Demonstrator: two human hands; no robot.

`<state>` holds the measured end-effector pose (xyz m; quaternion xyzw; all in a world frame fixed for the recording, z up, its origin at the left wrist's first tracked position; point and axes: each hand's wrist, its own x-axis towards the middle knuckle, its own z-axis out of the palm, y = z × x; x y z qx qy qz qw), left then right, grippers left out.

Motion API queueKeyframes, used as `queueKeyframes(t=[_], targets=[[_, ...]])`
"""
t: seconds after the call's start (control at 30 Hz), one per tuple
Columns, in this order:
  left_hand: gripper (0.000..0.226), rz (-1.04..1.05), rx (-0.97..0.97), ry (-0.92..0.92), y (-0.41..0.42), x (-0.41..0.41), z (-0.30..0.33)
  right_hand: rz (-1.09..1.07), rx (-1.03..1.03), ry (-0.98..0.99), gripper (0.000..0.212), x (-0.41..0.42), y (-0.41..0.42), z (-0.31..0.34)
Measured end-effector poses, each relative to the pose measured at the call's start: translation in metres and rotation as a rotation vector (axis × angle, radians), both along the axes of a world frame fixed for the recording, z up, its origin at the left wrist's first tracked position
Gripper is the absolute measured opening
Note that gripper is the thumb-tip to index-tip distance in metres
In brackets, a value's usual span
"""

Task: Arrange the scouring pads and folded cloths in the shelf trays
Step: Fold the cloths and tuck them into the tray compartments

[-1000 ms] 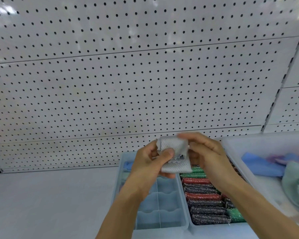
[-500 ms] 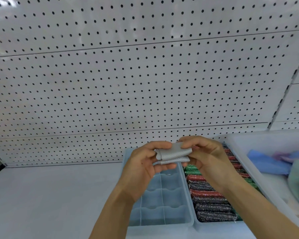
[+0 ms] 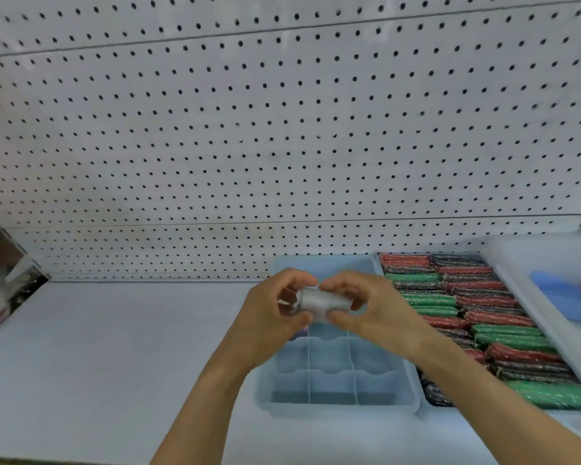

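Head view, landmark: the divided blue tray (image 3: 336, 394) on the white shelf (image 3: 98, 347) is taken as reference for all places.
Head view, cloth: a grey folded cloth (image 3: 319, 302) is held above the far half of the tray, clear of its compartments.
Head view, left hand: the left hand (image 3: 269, 317) is curled round the cloth's left end, thumb below and fingers over the top.
Head view, right hand: the right hand (image 3: 369, 310) is pinched on the cloth's right end in the same way.
Head view, risk: the fold could spring open if either grip is loosened before the cloth is seated between the dividers; a bundle wider than a compartment could ride up on the partitions.
Head view, cloth's look: it is compact, roughly rolled or doubled, with a fine woven or dotted texture; the exact fold cannot be made out, as the frame is blurred.
Head view, right of the tray: red, green and dark scouring pads (image 3: 477, 317) are packed in rows in a second tray, touching the blue one's right wall.
Head view, further right: a white bin (image 3: 530, 297) with blue cloth (image 3: 564, 297) inside is seen.
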<state>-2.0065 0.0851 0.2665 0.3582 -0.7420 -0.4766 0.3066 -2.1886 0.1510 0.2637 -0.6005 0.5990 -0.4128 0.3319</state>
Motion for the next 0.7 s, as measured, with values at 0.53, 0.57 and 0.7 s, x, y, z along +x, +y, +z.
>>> queueKeyframes(t=[0.53,0.57,0.7], targets=[[0.095,-0.16,0.001,-0.382,-0.012,0.057,-0.092,0.018,0.191,0.776,0.026,0.06,-0.037,-0.079],[0.098,-0.152,0.025,-0.382,-0.011,0.057,-0.094,0.034,0.186,0.812,0.025,0.063,-0.038,-0.078],[0.103,-0.134,0.08,-0.351,-0.01,0.057,-0.096,0.091,0.226,0.945,0.021,0.07,-0.042,-0.078]])
